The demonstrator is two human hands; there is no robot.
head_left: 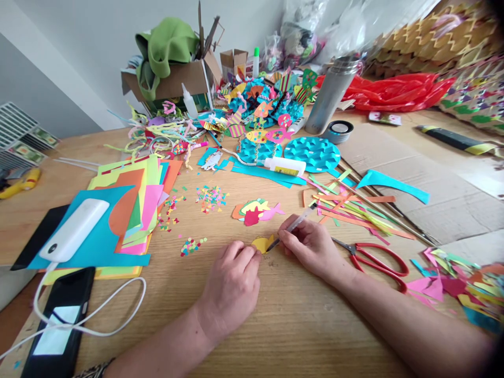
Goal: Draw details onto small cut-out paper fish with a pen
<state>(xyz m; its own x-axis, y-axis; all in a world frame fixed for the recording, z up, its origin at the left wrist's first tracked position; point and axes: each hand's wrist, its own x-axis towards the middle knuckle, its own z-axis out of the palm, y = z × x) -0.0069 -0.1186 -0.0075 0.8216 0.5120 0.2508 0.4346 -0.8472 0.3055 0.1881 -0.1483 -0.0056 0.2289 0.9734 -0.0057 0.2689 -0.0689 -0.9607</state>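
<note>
My right hand (309, 244) pinches a slim pen (301, 218) with a clear barrel. The dark pen tip meets the tail end of a small yellow paper fish (261, 244) that lies on the wooden table. My left hand (236, 275) is closed, its curled fingertips pressing the fish's left end down and covering part of it. Just beyond sits a small pile of cut paper fish (252, 215) in red, pink, yellow and orange. Red-handled scissors (378, 260) rest to the right of my right hand.
Colored paper sheets (134, 202), a white power bank (74, 229) and a phone (59, 325) lie left. Confetti (212, 198) and a glue bottle (285, 167) are ahead. Paper strips (354, 207) and scraps (464, 283) lie right. A steel flask (332, 94) stands behind.
</note>
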